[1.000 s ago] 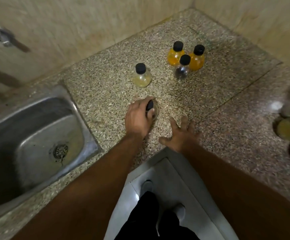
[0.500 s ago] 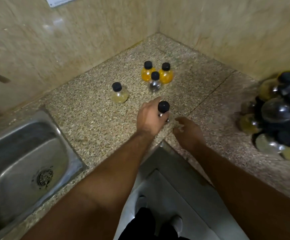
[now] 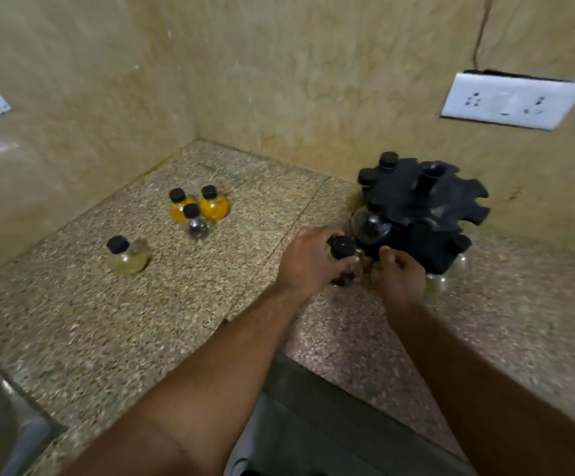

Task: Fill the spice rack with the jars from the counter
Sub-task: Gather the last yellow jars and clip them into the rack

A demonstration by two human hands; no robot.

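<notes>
Jars with round glass bellies and black screw caps stand on the speckled granite counter [image 3: 114, 324]; one dark-filled jar [image 3: 342, 259] is clasped in the left hand [image 3: 308, 261] beside the black notched spice rack [image 3: 423, 211]. The right hand [image 3: 399, 276] curls loosely near the rack; whether it holds anything I cannot tell.

No readable text, label, brand or number is showing anywhere in the frame. The jars on the counter are carrying plain black caps with no visible labels, and the white socket plate [image 3: 512, 100] at the upper right is showing only pin holes and a switch, no lettering that can be made out.
</notes>
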